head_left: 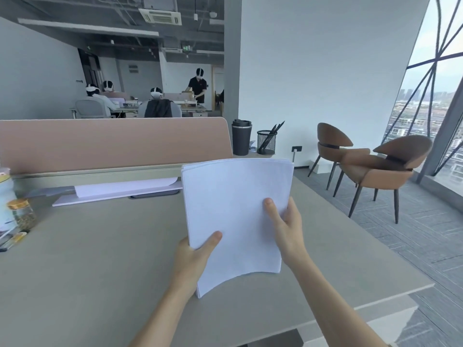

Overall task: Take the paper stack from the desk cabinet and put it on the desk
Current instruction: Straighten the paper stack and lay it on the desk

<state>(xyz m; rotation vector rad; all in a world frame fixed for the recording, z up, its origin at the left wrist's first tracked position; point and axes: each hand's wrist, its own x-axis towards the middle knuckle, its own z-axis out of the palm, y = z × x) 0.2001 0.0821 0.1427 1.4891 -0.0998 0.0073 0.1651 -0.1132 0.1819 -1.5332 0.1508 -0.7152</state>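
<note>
Desk bare near side; jar far left, tumbler behind.

The paper stack is above the desk, a tumbler and pen holder behind it.

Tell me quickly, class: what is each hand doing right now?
Left hand: closed on the paper stack, thumb on top.
Right hand: closed on the same paper stack, at its right edge.
</note>
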